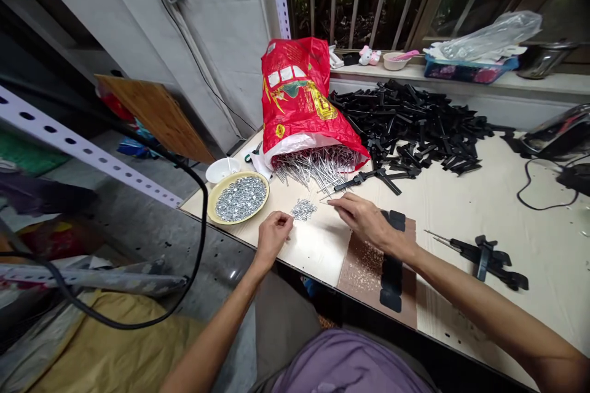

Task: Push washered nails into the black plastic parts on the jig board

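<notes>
My left hand [275, 233] is at the table's front edge, thumb and fingers pinched together. Whatever sits between those fingertips is too small to make out. Right beside it lies a small pile of shiny metal pieces [303, 209]. My right hand [362, 216] is closed, and a thin metal rod [325, 199] pokes out from its fingertips toward that pile. Just beyond the right fingers rests a black plastic part [357, 180]. Many similar thin rods [311, 166] spill from the mouth of a red plastic bag [299, 95].
A yellow bowl of small metal pieces [242, 198] and a white bowl [223, 169] stand at left. Black plastic parts [415, 123] are heaped at the back. A brown board with black pads [391, 264] lies under my right forearm; rod-fitted black parts [483, 258] lie right.
</notes>
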Available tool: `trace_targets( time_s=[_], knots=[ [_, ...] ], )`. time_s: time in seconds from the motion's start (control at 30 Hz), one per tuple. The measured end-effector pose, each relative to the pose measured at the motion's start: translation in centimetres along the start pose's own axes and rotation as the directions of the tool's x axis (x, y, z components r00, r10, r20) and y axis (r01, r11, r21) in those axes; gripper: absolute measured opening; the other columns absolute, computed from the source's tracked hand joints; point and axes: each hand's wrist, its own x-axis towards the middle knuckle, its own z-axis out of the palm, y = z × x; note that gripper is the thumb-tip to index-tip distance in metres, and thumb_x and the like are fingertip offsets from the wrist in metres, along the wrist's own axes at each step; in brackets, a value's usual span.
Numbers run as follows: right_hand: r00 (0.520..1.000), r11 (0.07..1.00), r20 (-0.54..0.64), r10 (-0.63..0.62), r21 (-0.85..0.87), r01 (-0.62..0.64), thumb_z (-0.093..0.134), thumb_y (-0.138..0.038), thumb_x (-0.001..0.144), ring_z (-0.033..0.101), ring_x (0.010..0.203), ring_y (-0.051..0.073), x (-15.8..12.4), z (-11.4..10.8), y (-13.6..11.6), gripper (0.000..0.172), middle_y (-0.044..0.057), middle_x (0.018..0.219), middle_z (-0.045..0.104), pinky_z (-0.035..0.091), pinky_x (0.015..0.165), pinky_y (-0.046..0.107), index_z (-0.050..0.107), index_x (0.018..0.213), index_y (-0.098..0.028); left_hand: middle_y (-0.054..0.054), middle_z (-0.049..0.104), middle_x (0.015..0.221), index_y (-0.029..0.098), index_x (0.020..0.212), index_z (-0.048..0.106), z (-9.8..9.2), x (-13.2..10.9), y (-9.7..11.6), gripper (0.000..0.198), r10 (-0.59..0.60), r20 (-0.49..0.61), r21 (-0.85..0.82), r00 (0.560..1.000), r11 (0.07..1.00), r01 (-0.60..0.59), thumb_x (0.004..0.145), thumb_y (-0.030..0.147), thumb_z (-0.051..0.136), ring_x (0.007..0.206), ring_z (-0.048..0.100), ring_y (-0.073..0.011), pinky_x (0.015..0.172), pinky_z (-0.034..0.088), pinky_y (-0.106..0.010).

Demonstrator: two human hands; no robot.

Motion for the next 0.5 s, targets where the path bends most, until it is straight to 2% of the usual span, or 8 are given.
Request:
trace_targets(
  time_s=[0.07, 0.17, 0.33, 0.5],
  knots=[
    [1.000, 0.997, 0.000, 0.008, 0.074, -0.008, 0.044, -0.021, 0.094, 0.056, 0.077, 0.014, -0.2, 0.7, -1.5, 0.027, 0.006, 0.091, 0.059, 0.046, 0.068, 0.025, 0.062, 0.114, -0.020, -0.001, 0.061, 0.073, 0.015, 0.073, 0.059, 0.3, -0.7, 1.2, 0.016, -0.137, 0.020, -0.289, 0.990, 0.948, 0.136, 0.075, 0.030, 0.062, 0.052, 0.055, -0.0095, 0.052, 0.046, -0.024],
    [1.000, 0.994, 0.000, 0.019, 0.107, -0.019, 0.046, -0.021, 0.093, 0.056, 0.075, 0.014, -0.5, 1.6, -3.1, 0.027, 0.005, 0.088, 0.058, 0.045, 0.066, 0.024, 0.063, 0.114, -0.023, -0.003, 0.064, 0.081, 0.013, 0.069, 0.059, 1.1, -1.8, 3.0, 0.019, -0.169, 0.051, -0.544, 0.984, 0.822, 0.169, 0.070, 0.029, 0.069, 0.060, 0.058, -0.0086, 0.060, 0.051, -0.024],
    [0.998, 0.995, -0.011, 0.057, 0.078, -0.056, 0.049, -0.022, 0.092, 0.057, 0.077, 0.014, -1.0, 1.6, -3.9, 0.026, 0.004, 0.089, 0.058, 0.045, 0.068, 0.024, 0.063, 0.114, -0.024, 0.000, 0.064, 0.069, 0.012, 0.074, 0.061, 2.1, -2.4, 4.6, 0.019, -0.176, 0.118, -0.694, 0.977, 0.690, 0.208, 0.068, 0.025, 0.074, 0.058, 0.059, -0.0081, 0.064, 0.051, -0.023],
    [0.998, 0.998, -0.009, 0.068, 0.007, -0.068, 0.046, -0.024, 0.094, 0.057, 0.079, 0.014, -1.5, 0.8, -4.0, 0.026, 0.004, 0.090, 0.058, 0.043, 0.068, 0.023, 0.062, 0.114, -0.024, -0.002, 0.068, 0.074, 0.011, 0.084, 0.066, 2.1, -2.3, 4.9, 0.027, -0.216, 0.220, -0.757, 0.951, 0.577, 0.306, 0.064, 0.023, 0.078, 0.059, 0.061, -0.0076, 0.066, 0.053, -0.023]
  ],
)
